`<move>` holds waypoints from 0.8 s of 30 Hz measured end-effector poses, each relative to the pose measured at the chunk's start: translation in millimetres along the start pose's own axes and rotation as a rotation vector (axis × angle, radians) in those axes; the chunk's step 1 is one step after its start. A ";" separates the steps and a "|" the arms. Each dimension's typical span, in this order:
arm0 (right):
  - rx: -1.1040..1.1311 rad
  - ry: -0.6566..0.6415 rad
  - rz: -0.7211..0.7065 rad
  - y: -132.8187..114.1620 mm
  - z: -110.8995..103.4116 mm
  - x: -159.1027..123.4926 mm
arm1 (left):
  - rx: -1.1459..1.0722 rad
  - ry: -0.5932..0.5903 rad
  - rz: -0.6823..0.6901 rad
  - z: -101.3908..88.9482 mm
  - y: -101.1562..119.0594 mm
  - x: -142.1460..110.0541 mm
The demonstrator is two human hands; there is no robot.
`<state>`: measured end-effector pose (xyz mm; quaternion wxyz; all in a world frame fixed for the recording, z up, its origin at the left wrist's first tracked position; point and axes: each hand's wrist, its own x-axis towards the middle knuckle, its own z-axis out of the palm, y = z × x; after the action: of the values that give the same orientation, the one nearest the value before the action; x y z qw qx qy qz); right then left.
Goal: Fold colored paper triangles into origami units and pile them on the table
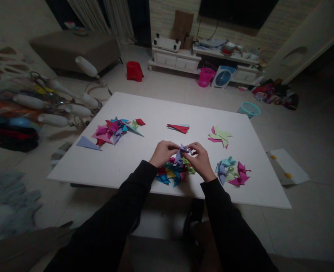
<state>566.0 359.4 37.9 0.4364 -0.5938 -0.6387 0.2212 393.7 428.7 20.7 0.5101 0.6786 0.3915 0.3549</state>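
Left hand [164,153] and right hand [200,160] hold one lavender origami [180,155]

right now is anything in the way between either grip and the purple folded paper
Nothing visible: the left grip and right grip both have their fingers on the purple folded paper. The pile of colourful folded papers shows just below it in the picture, not between.

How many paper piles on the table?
5: left pile, back-middle pile, back-right pile, front-right pile, and front-middle pile, partly hidden by the right hand.
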 end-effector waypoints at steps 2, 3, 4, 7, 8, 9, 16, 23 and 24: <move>0.003 0.032 -0.007 -1.4 0.3 -0.7 | 0.011 0.001 -0.012 -2.2 0.3 -1.1; 0.000 0.047 -0.012 -2.0 0.3 -1.0 | 0.013 0.003 -0.017 -3.2 0.2 -1.3; -0.004 0.056 -0.017 -2.4 0.2 -1.2 | 0.018 0.005 -0.021 -3.9 0.0 -1.2; -0.021 0.052 -0.037 -1.3 -0.5 -0.8 | 0.063 0.009 -0.015 -5.0 -0.7 0.2; -0.025 0.047 -0.041 -0.2 -0.7 -0.4 | 0.079 0.008 -0.010 -4.9 -0.8 0.9; -0.028 0.043 -0.042 1.1 -0.9 0.0 | 0.089 0.006 -0.006 -4.7 -0.8 1.6; -0.074 0.036 -0.033 7.4 -1.6 0.5 | 0.064 -0.017 0.009 -1.3 -1.7 3.7; -0.327 0.181 0.066 46.9 -47.3 -6.3 | 0.080 -0.008 -0.018 0.0 2.6 0.2; -0.386 0.218 0.105 57.7 -62.4 -10.4 | 0.080 -0.009 -0.015 -0.4 3.2 -0.7</move>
<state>649.0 346.2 21.1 0.3690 -0.7191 -0.5865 0.0518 393.6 427.7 23.9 0.4871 0.6971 0.4080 0.3321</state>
